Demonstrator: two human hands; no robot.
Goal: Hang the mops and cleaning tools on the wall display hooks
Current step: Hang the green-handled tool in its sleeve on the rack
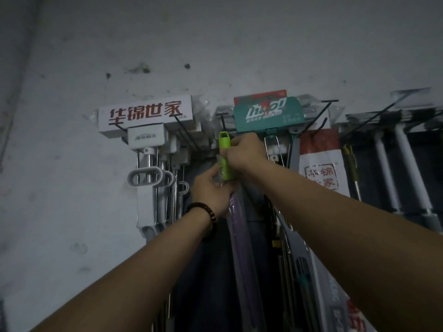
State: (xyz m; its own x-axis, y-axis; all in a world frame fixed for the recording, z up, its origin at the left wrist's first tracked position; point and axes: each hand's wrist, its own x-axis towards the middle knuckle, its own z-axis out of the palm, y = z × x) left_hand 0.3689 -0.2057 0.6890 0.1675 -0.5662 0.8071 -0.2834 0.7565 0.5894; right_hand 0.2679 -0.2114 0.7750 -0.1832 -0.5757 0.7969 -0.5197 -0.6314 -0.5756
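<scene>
I hold a mop with a bright green handle tip [224,142] and a purple shaft [236,212] wrapped in clear plastic, raised upright against the wall. My right hand [244,152] grips the green part just below its hanging hole. My left hand [211,190], with a bead bracelet on the wrist, pinches the plastic wrap lower down where green meets purple. A black wire hook [223,122] sticks out of the wall directly above the green tip, apart from it.
White mops hang at the left under a white sign with red characters [146,113]. A teal sign [268,113] and more hung tools sit right of the hook. Further right are black hooks [321,113], a red-and-white bag [321,164] and white poles [407,168].
</scene>
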